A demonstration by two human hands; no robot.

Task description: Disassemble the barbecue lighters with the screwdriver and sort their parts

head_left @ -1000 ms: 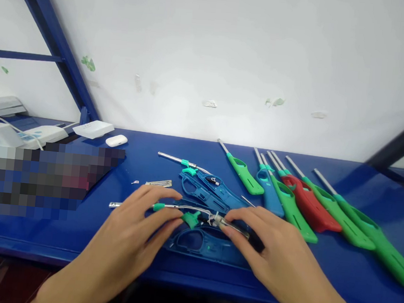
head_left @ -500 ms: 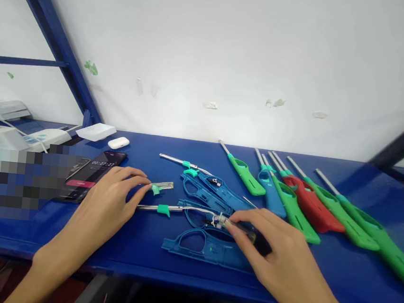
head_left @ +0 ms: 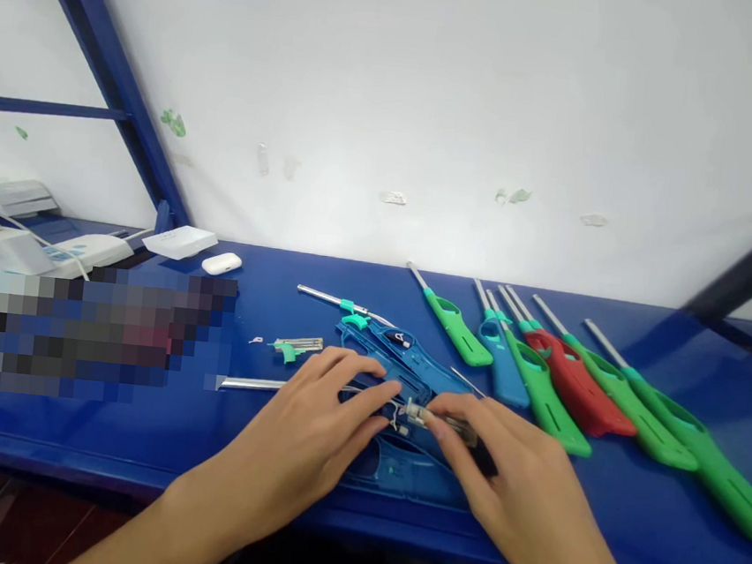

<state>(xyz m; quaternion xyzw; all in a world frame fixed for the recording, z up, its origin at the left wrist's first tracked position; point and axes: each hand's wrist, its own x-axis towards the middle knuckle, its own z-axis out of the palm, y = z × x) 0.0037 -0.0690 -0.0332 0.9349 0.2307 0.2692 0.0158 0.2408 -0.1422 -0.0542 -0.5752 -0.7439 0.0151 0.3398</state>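
Note:
My right hand (head_left: 518,464) pinches a clear lighter fuel tank (head_left: 417,412) by its nozzle end, above opened blue lighter shells. My left hand (head_left: 309,426) reaches over the same shells, fingers apart, its fingertips close to the nozzle and the small white parts (head_left: 400,426) beside it. Under my left hand runs a metal lighter tube (head_left: 250,384), partly covered. A blue casing half (head_left: 414,476) lies between my hands, its left end hidden. Behind are another opened blue shell (head_left: 431,363) and its metal tube (head_left: 321,296) with teal pieces.
Assembled green, blue and red lighters (head_left: 579,386) lie at the right. A small clear part with a teal trigger (head_left: 289,352) lies left of centre. A white earphone case (head_left: 222,264), a white box (head_left: 180,242) and a power strip (head_left: 96,251) are at the left.
My left hand has let go of the small clear part with the teal trigger and moved right, over the blue shells. My right hand stays in nearly the same place with the fuel tank.

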